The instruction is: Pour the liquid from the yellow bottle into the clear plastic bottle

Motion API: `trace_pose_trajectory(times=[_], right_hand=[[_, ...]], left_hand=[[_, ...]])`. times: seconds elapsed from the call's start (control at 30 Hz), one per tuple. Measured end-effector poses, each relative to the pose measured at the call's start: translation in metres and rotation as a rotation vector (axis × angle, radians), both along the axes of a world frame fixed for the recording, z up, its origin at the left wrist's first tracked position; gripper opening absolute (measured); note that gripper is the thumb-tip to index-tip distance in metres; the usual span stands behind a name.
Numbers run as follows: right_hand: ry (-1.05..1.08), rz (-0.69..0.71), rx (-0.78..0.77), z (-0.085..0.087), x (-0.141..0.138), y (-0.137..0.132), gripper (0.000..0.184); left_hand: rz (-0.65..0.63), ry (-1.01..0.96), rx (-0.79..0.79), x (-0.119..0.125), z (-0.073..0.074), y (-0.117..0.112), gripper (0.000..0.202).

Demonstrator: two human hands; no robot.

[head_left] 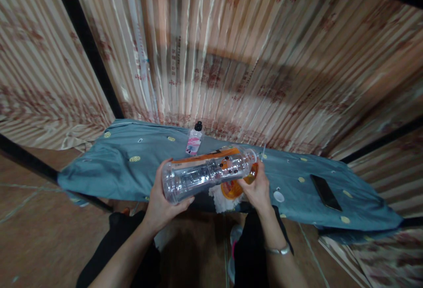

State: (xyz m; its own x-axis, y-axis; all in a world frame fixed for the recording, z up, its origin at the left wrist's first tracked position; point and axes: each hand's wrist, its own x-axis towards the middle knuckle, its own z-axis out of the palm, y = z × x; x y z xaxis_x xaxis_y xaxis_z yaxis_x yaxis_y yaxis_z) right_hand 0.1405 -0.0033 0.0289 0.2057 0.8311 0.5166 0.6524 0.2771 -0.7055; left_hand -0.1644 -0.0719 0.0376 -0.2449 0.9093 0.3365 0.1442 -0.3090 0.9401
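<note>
Head cam: L hand point(161, 200) wrapped round base end of a clear plastic bottle point(205, 177), thumb along the near side, fingers behind; grip firm, closed to bottle's width. Bottle lies nearly level, slight tilt, mouth end to the R & a bit higher, held over the middle of a narrow bench w/ blue-grey patterned cloth point(132, 175). Orange strip along bottle's far side, animal-face print nr mouth, pale ring at the mouth. R hand point(258, 188) at mouth end, fingers bent in; can't tell if they've hold of the clear bottle, the amber bottle point(231, 189) just below it, or both. Amber bottle slanted, partly hidden by clear one & R hand; white frilly-edged cloth point(222, 202) beneath, at bench's near edge. Thin pale stick point(263, 150) just beyond R fingers, too blurred to ID. Small bottle w/ black cap & pink-white label point(194, 141) on bench, just beyond clear bottle. White disc point(278, 196), poss. a cap, on bench nr R wrist, to its R. Black smartphone point(325, 192) flat on cloth, farther R, well apart from hands. Silver bangle point(277, 250) on R wrist. Striped curtain point(231, 36) w/ reddish print hangs behind bench; black pole point(86, 45) on L slants across it. Dark trouser legs point(127, 235) below, brown tiled floor point(33, 208) under.
</note>
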Motion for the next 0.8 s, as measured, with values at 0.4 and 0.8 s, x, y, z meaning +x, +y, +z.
trace_pose_trajectory(times=[0.4, 0.8], right_hand=[[-0.002, -0.005, -0.007, 0.002, -0.001, -0.001, 0.079], [0.017, 0.000, -0.011, 0.000, 0.000, -0.001, 0.083]], left_hand=[[0.031, -0.018, -0.014, 0.002, -0.003, -0.001, 0.122], [0.051, -0.031, -0.095, 0.004, 0.010, -0.001, 0.074]])
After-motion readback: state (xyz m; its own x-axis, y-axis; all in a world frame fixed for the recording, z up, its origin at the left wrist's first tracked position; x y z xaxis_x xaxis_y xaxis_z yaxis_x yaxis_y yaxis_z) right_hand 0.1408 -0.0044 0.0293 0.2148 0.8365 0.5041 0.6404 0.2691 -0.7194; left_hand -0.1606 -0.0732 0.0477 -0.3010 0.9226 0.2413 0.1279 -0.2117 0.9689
